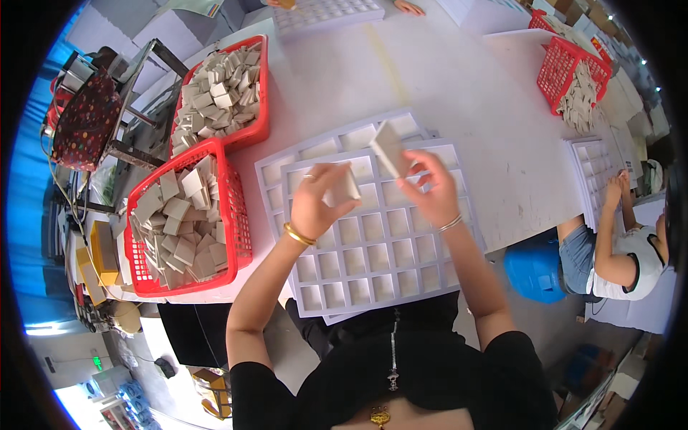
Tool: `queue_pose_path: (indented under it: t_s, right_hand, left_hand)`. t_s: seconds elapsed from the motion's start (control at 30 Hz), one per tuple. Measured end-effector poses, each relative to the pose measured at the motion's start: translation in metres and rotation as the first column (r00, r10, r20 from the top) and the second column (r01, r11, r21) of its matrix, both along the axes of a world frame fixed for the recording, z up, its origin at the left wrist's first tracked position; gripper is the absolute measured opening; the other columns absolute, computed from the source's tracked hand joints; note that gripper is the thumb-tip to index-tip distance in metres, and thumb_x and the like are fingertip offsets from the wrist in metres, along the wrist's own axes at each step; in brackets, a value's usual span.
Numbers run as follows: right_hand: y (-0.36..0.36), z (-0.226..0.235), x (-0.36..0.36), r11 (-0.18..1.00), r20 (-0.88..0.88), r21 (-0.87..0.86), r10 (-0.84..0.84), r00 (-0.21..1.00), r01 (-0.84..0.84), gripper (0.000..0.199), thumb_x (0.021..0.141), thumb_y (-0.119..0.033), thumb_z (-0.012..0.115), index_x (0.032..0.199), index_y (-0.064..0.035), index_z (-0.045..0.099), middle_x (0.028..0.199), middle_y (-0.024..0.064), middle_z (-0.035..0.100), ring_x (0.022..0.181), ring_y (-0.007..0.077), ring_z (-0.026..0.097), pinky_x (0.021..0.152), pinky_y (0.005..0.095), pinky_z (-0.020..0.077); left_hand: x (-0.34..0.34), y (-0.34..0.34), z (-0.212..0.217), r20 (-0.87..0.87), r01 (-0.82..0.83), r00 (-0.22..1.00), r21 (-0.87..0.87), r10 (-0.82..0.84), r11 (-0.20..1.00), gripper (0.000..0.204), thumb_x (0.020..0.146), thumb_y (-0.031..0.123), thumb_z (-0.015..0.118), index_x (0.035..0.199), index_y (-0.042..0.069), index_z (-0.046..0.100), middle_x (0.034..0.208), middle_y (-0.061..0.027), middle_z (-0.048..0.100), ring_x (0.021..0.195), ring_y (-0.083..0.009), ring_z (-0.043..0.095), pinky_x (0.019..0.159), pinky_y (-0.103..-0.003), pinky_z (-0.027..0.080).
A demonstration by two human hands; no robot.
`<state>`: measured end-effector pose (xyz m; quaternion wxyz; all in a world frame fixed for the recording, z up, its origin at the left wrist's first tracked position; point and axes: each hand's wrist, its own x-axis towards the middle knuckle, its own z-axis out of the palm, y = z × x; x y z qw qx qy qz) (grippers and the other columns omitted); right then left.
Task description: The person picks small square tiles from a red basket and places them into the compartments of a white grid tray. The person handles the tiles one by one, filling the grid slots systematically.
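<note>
A white compartment tray [355, 267] with rows of square cells lies in front of me, on top of a similar tray [269, 159]. Pale pieces sit in many cells. Over the upper tray, my left hand [317, 199] grips a small pale flat square piece [347, 185] between thumb and fingers. Another such square piece [388, 148] is tilted up at the fingertips of my right hand [435, 192], its edges blurred. The two hands are apart, palms facing each other.
Two red plastic baskets [239, 236] heaped with pale square pieces [222, 93] stand at my left. A red basket [566, 68] with spilling pieces is at the far right. A co-worker [616, 251] sits at right by another tray [591, 168]; another person's hand [410, 7] shows at the far edge.
</note>
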<state>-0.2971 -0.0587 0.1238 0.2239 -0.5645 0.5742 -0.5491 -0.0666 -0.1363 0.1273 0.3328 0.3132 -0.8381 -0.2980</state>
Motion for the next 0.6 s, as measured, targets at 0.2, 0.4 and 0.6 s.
queue_pose_path:
  t_s: [0.2,0.4,0.6]
  right_hand:
    - [0.001,-0.001,-0.024,0.998,0.111,0.057,-0.029,0.993,0.023,0.042,0.075,-0.008,0.073,0.114,-0.0117,0.059,0.114,0.0015,0.058,0.082,0.0109,0.056,0.063,0.0230,0.0444]
    - [-0.004,-0.011,-0.022,0.999,0.109,0.044,0.022,0.994,-0.027,0.040,0.074,-0.008,0.073,0.113,-0.0115,0.060,0.114,0.0014,0.058,0.087,0.0123,0.056,0.065,0.0241,0.0454]
    - [-0.016,-0.012,-0.017,0.995,-0.088,0.078,0.071,0.994,-0.064,0.039,0.074,-0.009,0.073,0.111,-0.0113,0.060,0.115,0.0041,0.059,0.096,0.0173,0.056,0.070,0.0283,0.0479]
  left_hand:
    - [-0.030,0.000,-0.028,0.623,0.126,0.782,-0.125,-0.021,0.984,0.067,0.064,0.027,0.080,0.125,0.016,0.054,0.111,-0.0053,0.060,0.099,-0.0254,0.057,0.083,-0.039,0.042]
    - [-0.035,-0.002,-0.041,0.483,0.093,0.875,-0.245,0.038,0.965,0.067,0.066,0.033,0.079,0.124,0.016,0.050,0.111,-0.0038,0.059,0.100,-0.0240,0.056,0.085,-0.040,0.040]
    - [0.002,0.016,-0.029,0.529,-0.144,0.803,-0.277,0.276,0.950,0.047,0.071,0.028,0.075,0.113,0.016,0.059,0.112,-0.0030,0.059,0.103,-0.0236,0.056,0.090,-0.041,0.039]
